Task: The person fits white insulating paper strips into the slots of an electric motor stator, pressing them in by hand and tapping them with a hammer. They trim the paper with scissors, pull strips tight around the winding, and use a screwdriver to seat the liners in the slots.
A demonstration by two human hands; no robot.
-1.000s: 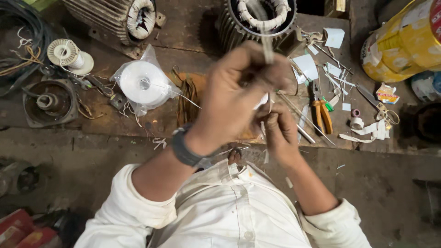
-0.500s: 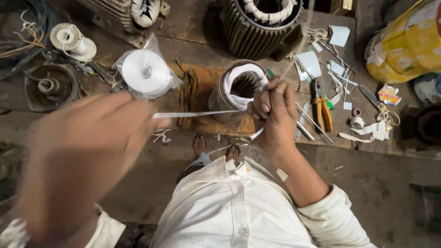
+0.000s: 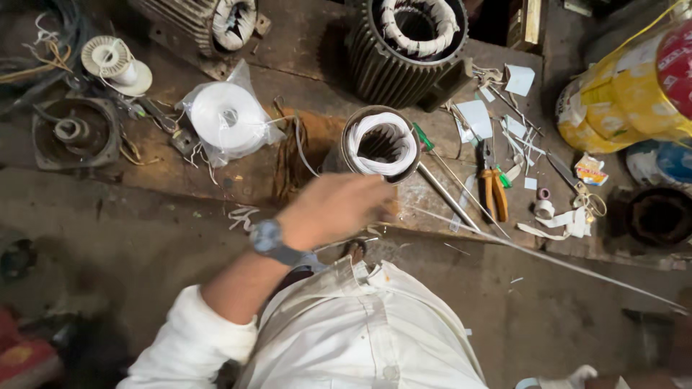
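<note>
My left hand (image 3: pixel 328 210), with a wristwatch on it, is in front of a small motor stator (image 3: pixel 380 144) with white-wrapped windings that stands on the wooden board (image 3: pixel 303 86). Its fingers are closed at the near end of a thin white strip (image 3: pixel 548 259), though the grip is blurred. The strip runs taut from the hand to the lower right edge of the view. My right hand is out of the picture; only a bit of white sleeve (image 3: pixel 569 378) shows at the bottom right.
A bagged roll of white tape (image 3: pixel 227 119) lies left of the stator. A large finned stator (image 3: pixel 414 43) stands behind it. Orange-handled pliers (image 3: pixel 494 189), a green screwdriver (image 3: pixel 427 140), scissors (image 3: pixel 573 184) and paper scraps lie at the right, by a yellow can (image 3: pixel 627 94). A wire spool (image 3: pixel 115 61) is far left.
My left hand swung out to the left and came back in front of the small stator. My right hand left the stator and went out of view to the lower right, drawing the strip taut.
</note>
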